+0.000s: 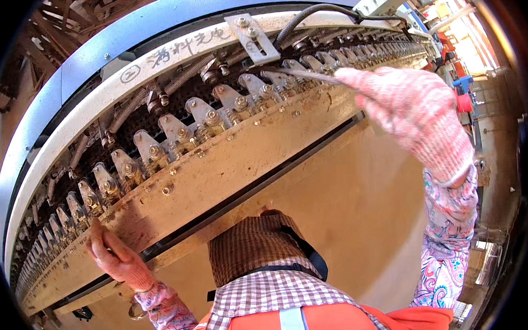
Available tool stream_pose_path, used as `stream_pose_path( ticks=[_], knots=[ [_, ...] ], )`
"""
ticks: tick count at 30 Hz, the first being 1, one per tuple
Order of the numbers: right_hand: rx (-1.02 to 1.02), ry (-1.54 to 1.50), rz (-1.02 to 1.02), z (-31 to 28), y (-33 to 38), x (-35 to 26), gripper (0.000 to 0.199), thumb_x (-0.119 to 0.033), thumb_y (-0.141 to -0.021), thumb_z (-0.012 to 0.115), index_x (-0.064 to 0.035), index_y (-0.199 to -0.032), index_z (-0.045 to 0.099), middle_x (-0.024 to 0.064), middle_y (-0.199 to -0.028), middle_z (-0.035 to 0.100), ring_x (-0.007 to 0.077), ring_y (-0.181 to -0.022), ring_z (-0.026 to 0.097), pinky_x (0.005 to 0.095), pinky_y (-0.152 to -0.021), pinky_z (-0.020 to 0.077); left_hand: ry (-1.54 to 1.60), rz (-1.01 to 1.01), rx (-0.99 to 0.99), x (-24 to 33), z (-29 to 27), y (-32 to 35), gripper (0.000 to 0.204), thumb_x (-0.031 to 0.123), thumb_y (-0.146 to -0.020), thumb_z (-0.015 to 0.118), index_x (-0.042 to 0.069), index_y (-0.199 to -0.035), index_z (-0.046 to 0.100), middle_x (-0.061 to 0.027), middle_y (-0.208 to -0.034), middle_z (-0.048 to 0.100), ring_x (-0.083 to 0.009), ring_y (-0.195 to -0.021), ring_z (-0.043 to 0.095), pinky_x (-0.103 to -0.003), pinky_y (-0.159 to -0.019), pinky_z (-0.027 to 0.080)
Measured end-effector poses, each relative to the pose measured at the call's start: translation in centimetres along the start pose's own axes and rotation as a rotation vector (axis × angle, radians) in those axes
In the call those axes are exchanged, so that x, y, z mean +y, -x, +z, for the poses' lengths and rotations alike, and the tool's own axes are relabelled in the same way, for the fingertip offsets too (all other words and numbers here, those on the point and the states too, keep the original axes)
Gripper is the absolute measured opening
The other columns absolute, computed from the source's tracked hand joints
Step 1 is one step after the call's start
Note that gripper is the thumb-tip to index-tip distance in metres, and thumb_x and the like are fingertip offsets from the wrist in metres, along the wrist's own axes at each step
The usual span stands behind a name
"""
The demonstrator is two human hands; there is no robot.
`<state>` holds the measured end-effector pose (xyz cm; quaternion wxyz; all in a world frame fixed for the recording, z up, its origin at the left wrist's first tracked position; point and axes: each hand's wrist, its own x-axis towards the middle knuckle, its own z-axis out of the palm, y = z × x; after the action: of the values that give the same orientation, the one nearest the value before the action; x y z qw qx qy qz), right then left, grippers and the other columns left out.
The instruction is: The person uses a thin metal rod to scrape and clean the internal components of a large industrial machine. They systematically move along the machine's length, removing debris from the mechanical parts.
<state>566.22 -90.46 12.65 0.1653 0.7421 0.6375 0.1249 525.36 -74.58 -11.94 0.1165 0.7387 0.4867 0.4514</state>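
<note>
Tan floor (359,225) spreads beneath a long machine, whose blue panel (126,36) and white beam (93,98) appear bowed along the far side. Below the beam, a row of metal levers (201,112) with bolts and springs lines the upper edge of a rust-stained beige rail (235,160), climbing from lower left to upper right. Near the upper right part of this row, the right hand (413,110), in a pink-and-white knit glove, has its fingers closed around a thin grey tool (316,76). Its long axis lies nearly level, crossing the row at a slant; the free end points left, slightly upward, at the levers below the slotted bracket (252,40). Well apart at lower left, the left hand (121,262) has loosely bent, parted fingers beside the rail's lever edge; whether they touch it I cannot tell.
</note>
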Motion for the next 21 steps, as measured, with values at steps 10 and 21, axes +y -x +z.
stream_pose_path(
  ticks=[10,21],
  knots=[
    [0.038,-0.048,-0.203,11.0,-3.7,3.3,0.038,-0.02,-0.094,0.067,-0.0238,-0.131,0.066,0.0059,-0.075,0.063,0.0262,-0.061,0.064,0.0413,-0.05,0.0484,0.117,0.057,-0.198,13.5,9.5,-1.0,0.026,0.006,-0.095,0.069,0.002,-0.122,0.071,-0.013,-0.101,0.07,-0.0206,-0.085,0.064,-0.032,-0.077,0.053],
    [-0.504,-0.062,-0.253,2.4,-5.3,-0.6,0.047,-0.025,-0.104,0.061,-0.0046,-0.146,0.057,0.0156,-0.122,0.075,0.0278,-0.093,0.076,0.0366,-0.081,0.0634,-0.083,0.048,-0.117,9.3,9.0,3.2,0.031,0.007,-0.096,0.067,0.009,-0.127,0.069,-0.014,-0.102,0.068,-0.0295,-0.083,0.066,-0.04,-0.075,0.054]
  ],
)
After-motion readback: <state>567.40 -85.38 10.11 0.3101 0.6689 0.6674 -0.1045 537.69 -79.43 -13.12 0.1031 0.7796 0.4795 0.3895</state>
